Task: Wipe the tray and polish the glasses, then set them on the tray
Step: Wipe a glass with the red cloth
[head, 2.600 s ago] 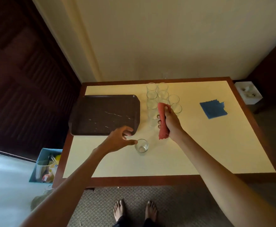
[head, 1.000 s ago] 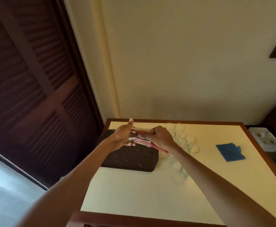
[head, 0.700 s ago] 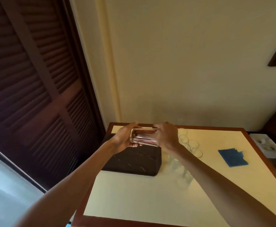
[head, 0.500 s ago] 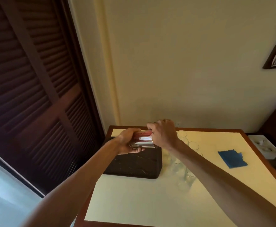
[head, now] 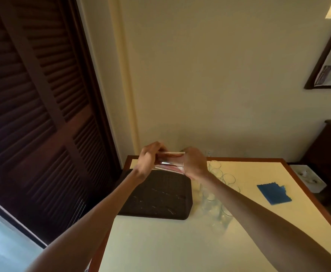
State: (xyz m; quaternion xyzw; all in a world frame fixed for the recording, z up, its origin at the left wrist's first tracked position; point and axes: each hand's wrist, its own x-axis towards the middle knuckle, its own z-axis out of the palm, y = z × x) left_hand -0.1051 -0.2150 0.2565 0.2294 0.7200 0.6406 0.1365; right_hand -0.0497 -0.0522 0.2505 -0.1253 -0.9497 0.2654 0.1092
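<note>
The glass (head: 170,163) that stood on the bench (head: 180,244) has been lifted and now lies sideways in the air above the far edge of the dark tray (head: 156,197). The left hand (head: 150,160) curls its fingers round the glass's base end, and the right hand (head: 194,166) is closed at its mouth on the red cloth (head: 174,154), which shows through the glass wall. The other glasses (head: 215,191) stand clustered just right of the tray, and a blue cloth (head: 274,194) lies farther right on the bench.
</note>
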